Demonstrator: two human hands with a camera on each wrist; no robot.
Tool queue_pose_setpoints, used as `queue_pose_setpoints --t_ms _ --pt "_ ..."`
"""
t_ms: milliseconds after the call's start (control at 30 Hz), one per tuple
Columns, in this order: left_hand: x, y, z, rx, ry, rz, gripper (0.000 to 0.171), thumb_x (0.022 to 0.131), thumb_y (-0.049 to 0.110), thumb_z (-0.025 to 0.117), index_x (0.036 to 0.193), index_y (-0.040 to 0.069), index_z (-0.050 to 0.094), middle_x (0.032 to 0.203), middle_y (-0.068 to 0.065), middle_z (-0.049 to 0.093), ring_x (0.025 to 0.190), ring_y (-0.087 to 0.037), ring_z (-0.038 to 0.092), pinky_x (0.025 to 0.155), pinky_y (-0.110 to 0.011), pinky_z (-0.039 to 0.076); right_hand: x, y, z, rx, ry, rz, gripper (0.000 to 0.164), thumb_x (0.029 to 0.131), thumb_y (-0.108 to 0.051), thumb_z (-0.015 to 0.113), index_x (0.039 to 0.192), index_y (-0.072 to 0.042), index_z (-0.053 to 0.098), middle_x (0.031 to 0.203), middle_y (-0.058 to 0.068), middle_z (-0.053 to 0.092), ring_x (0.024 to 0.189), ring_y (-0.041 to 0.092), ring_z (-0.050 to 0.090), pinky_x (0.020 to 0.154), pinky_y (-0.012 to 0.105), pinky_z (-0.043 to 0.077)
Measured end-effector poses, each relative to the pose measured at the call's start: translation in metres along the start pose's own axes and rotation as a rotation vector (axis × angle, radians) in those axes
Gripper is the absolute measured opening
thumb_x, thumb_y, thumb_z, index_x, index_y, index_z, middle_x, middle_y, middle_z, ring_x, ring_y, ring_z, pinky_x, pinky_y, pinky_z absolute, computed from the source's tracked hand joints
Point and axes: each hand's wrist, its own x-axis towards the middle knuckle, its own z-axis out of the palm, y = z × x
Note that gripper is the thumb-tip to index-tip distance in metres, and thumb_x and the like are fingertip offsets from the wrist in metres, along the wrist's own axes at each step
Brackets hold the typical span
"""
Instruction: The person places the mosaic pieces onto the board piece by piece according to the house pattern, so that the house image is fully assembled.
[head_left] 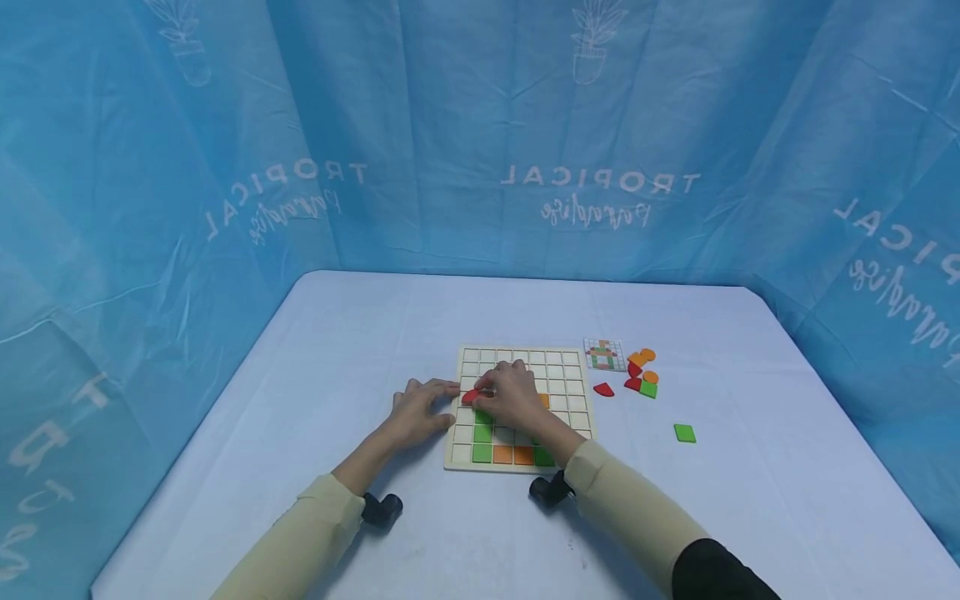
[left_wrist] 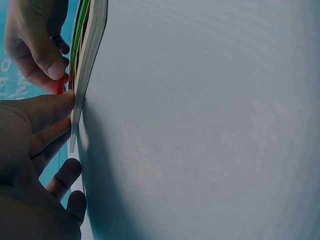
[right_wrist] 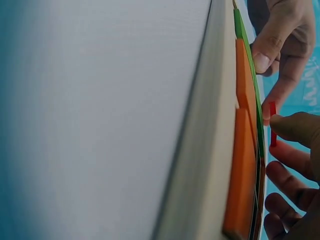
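Observation:
A pale wooden grid board [head_left: 562, 363] lies on the table. My right hand [head_left: 516, 398] is over its left half, pinching a thin red piece [head_left: 469, 397] between thumb and finger; in the right wrist view the red piece [right_wrist: 273, 137] stands edge-on above the board. Fingers and thumb of my left hand [head_left: 414, 414] touch the board's left edge, fairly straight. Green squares [head_left: 482, 433] run up a left column, and orange squares [head_left: 513, 455] sit in a low row, ending in a green square [head_left: 543, 457]. My right hand and forearm hide part of the grid.
Right of the board lies a small printed pattern card [head_left: 604, 355]. Beside it are a loose red quarter-round piece [head_left: 603, 390] and a cluster of red, orange and green pieces [head_left: 642, 372]. A lone green square [head_left: 685, 433] lies farther right. Blue curtain [head_left: 480, 133] surrounds the white table [head_left: 360, 333].

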Motion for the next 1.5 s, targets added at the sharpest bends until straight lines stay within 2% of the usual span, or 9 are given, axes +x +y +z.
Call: queue_pose_setpoints --t_ms 167,1133,1333,1500 --pt "0.0 0.0 0.0 -0.002 -0.003 -0.011 0.044 0.083 0.018 0.075 0.125 0.014 0.064 0.134 0.001 0.055 0.093 -0.017 0.039 0.079 -0.042 0.027 0.001 -0.001 0.001 -0.02 -0.021 0.02 0.026 0.08 -0.033 0.077 0.1 -0.017 0.075 0.092 -0.002 0.059 0.087 0.02 0.044 0.077 0.038 0.037" --pt "0.001 0.001 0.001 -0.004 -0.005 -0.018 0.044 0.082 0.017 0.075 0.125 0.014 0.064 0.134 0.002 0.055 0.093 -0.016 0.039 0.082 -0.044 0.027 0.0 -0.001 0.005 0.002 -0.012 0.01 0.027 0.079 -0.032 0.077 0.101 -0.017 0.074 0.094 -0.003 0.06 0.09 0.02 0.044 0.077 0.036 0.035" --pt "0.001 0.002 0.0 -0.008 -0.01 -0.014 0.044 0.083 0.017 0.074 0.126 0.013 0.063 0.135 0.001 0.055 0.095 -0.017 0.04 0.081 -0.043 0.027 -0.003 0.005 -0.003 0.029 0.015 0.02 0.026 0.081 -0.032 0.075 0.102 -0.018 0.074 0.095 -0.003 0.06 0.091 0.019 0.045 0.079 0.039 0.037" --pt "0.001 0.001 0.0 -0.015 -0.007 -0.019 0.044 0.083 0.016 0.074 0.126 0.012 0.064 0.135 0.001 0.055 0.096 -0.017 0.04 0.081 -0.042 0.027 -0.011 0.021 -0.017 0.086 0.064 0.042 0.025 0.082 -0.03 0.075 0.103 -0.016 0.074 0.096 -0.001 0.061 0.093 0.022 0.046 0.083 0.043 0.036"
